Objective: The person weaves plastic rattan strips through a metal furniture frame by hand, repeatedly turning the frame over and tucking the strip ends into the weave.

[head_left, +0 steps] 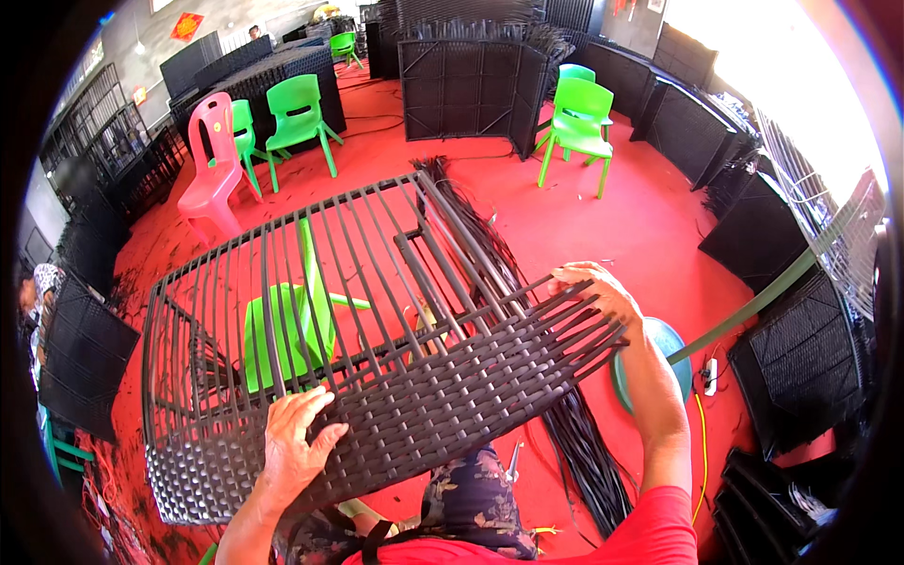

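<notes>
A dark brown frame (266, 330) with long parallel bars lies tilted across my lap. Its near part is a band of tightly woven flat plastic rattan (424, 405). My left hand (297, 438) rests on this band near its upper edge, thumb spread away from the fingers. At the band's right end, my right hand (603, 294) has its fingers bent round a dark rattan strip (532, 287), which runs left over the bars. Loose strip ends (589, 344) fan out below that hand. Its fingertips are partly hidden.
A green chair (287, 325) stands behind the bars. A long bundle of dark strips (584, 461) lies on the red floor. A pink chair (217, 160) and green chairs (579, 122) stand farther off. Dark woven panels (471, 94) line the room. A round teal object (664, 348) is at right.
</notes>
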Action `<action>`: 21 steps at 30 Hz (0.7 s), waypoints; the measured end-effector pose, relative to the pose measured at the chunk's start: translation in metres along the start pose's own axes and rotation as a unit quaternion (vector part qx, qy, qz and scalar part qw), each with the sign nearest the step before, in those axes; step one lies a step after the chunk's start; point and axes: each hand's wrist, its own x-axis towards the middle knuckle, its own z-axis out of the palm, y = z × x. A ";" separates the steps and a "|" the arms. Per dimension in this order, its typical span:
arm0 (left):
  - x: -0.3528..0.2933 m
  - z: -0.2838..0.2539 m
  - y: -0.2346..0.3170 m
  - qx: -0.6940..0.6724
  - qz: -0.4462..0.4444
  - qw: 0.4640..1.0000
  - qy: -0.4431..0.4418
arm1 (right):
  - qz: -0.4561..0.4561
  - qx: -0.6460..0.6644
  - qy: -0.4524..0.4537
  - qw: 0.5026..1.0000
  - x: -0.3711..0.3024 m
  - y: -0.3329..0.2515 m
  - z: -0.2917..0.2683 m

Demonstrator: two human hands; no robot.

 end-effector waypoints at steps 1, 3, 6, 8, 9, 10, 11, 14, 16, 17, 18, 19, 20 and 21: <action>0.003 0.000 -0.002 -0.023 -0.005 1.000 0.003 | 0.029 -0.002 -0.040 0.999 -0.013 -0.017 0.003; 0.004 -0.001 -0.001 -0.015 0.018 1.000 0.003 | -0.106 -0.075 -0.033 0.991 -0.031 -0.023 0.011; 0.000 0.008 -0.003 0.019 0.054 0.998 0.015 | -0.075 -0.076 0.179 0.978 -0.041 -0.014 -0.018; -0.001 0.009 -0.002 0.046 0.058 0.997 0.021 | -0.055 -0.152 0.256 0.953 -0.038 -0.041 -0.012; 0.000 0.009 -0.001 0.068 0.067 0.995 0.027 | -0.071 -0.283 0.353 0.889 -0.039 -0.062 -0.003; 0.000 0.007 0.004 0.090 0.068 0.994 0.014 | -0.085 -0.402 0.434 0.802 -0.038 -0.076 0.008; -0.001 0.007 0.005 0.071 0.064 0.995 0.002 | -0.189 -0.429 0.373 0.801 -0.041 -0.081 0.034; -0.007 0.006 -0.002 0.003 0.042 0.998 -0.038 | -0.330 -0.579 0.120 0.736 -0.040 -0.059 0.139; -0.006 0.007 -0.003 0.011 0.048 0.999 -0.017 | -0.330 -0.586 0.022 0.740 -0.039 -0.036 0.175; -0.006 0.007 -0.003 0.024 0.051 0.998 0.000 | -0.321 -0.608 0.015 0.726 -0.036 -0.023 0.185; -0.006 0.007 -0.003 0.045 0.035 0.998 0.006 | -0.309 -0.617 0.014 0.723 -0.033 -0.011 0.189; -0.007 0.010 -0.007 0.048 0.024 0.999 0.009 | -0.297 -0.627 0.013 0.720 -0.031 -0.002 0.193; -0.007 0.011 -0.006 0.044 0.025 0.999 0.010 | -0.291 -0.641 0.024 0.710 -0.034 0.003 0.196; -0.006 0.011 -0.006 0.041 0.022 0.999 0.010 | -0.300 -0.650 0.034 0.697 -0.037 0.000 0.200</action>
